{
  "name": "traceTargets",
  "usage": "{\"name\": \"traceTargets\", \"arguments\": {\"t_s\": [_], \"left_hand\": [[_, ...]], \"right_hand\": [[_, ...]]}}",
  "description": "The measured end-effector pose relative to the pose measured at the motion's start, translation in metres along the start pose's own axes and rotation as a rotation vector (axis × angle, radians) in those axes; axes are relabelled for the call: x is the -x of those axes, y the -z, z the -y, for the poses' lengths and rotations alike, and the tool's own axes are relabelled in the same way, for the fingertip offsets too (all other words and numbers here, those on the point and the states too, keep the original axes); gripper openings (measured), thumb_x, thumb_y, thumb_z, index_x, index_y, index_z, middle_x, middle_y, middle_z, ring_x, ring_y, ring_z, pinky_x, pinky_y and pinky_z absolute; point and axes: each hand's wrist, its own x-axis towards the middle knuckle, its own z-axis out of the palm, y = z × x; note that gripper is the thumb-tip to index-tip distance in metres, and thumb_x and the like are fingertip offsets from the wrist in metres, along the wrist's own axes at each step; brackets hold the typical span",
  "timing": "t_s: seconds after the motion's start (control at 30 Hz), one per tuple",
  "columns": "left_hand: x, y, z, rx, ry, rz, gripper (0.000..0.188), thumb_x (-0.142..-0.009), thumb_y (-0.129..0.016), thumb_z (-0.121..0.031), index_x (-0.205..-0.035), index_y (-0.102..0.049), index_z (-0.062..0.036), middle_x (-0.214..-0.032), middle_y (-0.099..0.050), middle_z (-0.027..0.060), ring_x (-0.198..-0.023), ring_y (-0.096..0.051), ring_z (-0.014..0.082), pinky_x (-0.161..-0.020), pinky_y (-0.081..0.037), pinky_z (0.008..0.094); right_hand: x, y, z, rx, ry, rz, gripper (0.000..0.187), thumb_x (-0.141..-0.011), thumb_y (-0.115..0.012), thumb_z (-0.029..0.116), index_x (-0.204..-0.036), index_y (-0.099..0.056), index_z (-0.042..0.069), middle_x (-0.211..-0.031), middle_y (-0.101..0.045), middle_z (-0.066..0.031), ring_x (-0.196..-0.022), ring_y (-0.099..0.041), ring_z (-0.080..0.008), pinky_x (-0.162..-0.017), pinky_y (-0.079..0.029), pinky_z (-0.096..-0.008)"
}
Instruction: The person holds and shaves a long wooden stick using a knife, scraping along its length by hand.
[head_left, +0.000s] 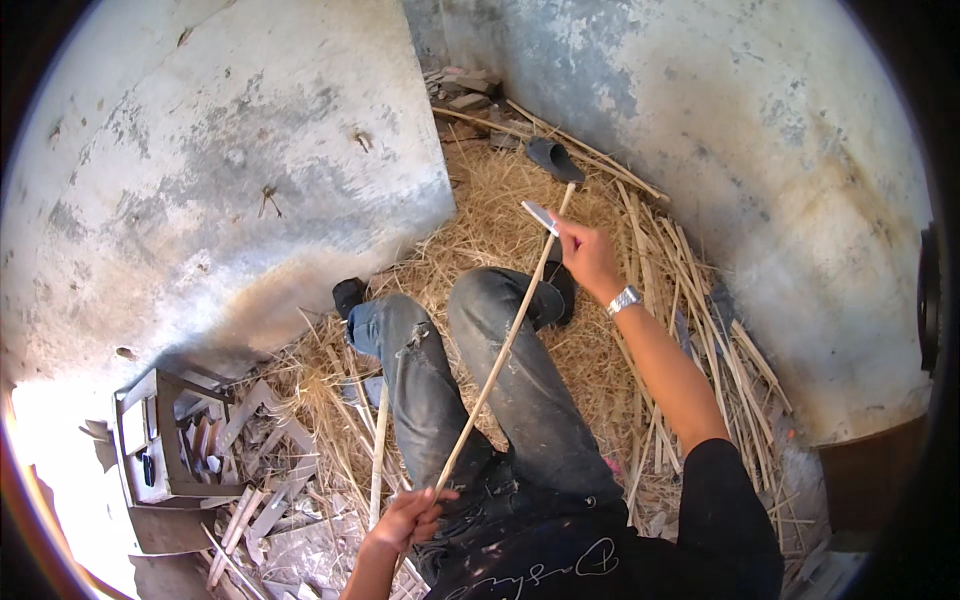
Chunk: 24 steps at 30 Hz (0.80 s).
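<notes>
A long, thin, pale wooden stick (506, 345) slants across my lap, from near my waist to beyond my knees. My left hand (405, 518) is closed round its near end, beside my left hip. Toward the far end, my right hand (590, 258), with a silver watch (625, 299) at its wrist, grips a flat pale blade (540, 216). This blade lies across the stick and seems to touch it; my fingers hide its grip. Straw-like shavings (495, 215) cover the floor round my bent legs (505, 340).
A dark shoe (553, 160) lies beyond the stick's tip. Several long strips (690, 310) are piled along the right wall (780, 180). At left, a pale partition (250, 170) stands near my foot, with a broken box-like frame (165, 440) and scrap pieces (265, 415) below it.
</notes>
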Motion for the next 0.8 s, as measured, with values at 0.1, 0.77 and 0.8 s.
{"name": "traceTargets", "arguments": {"t_s": [0.1,0.77,0.8], "left_hand": [[0.021,0.029,0.031,0.043,-0.009,0.019,0.052,-0.106,-0.057,-0.04,-0.128,-0.06,0.0065,-0.065,-0.032,-0.0051,-0.048,-0.029,0.0071,-0.043,-0.024,0.0251],[-0.079,-0.06,-0.064,0.071,-0.012,0.159,0.047,-0.109,-0.048,-0.045,-0.133,-0.055,-0.0053,-0.063,-0.028,-0.0076,-0.045,-0.024,0.0037,-0.038,-0.018,0.0227],[-0.083,-0.065,-0.067,0.071,-0.015,0.161,0.047,-0.109,-0.048,-0.045,-0.133,-0.055,-0.0053,-0.063,-0.028,-0.0076,-0.045,-0.024,0.0037,-0.038,-0.018,0.0227]], "right_hand": [[-0.013,-0.008,-0.023,-0.115,0.047,-0.109,0.034,-0.096,-0.063,0.009,-0.128,-0.073,0.015,-0.087,-0.074,-0.0174,-0.05,-0.056,-0.0211,-0.052,-0.045,-0.033],[0.103,-0.013,0.056,-0.347,0.164,0.162,0.04,-0.091,-0.066,0.001,-0.129,-0.071,0.009,-0.086,-0.07,-0.0214,-0.051,-0.057,-0.0203,-0.052,-0.046,-0.0332],[0.111,-0.011,0.065,-0.345,0.168,0.162,0.04,-0.091,-0.066,0.001,-0.129,-0.071,0.009,-0.086,-0.07,-0.0214,-0.051,-0.057,-0.0203,-0.052,-0.046,-0.0332]]}}
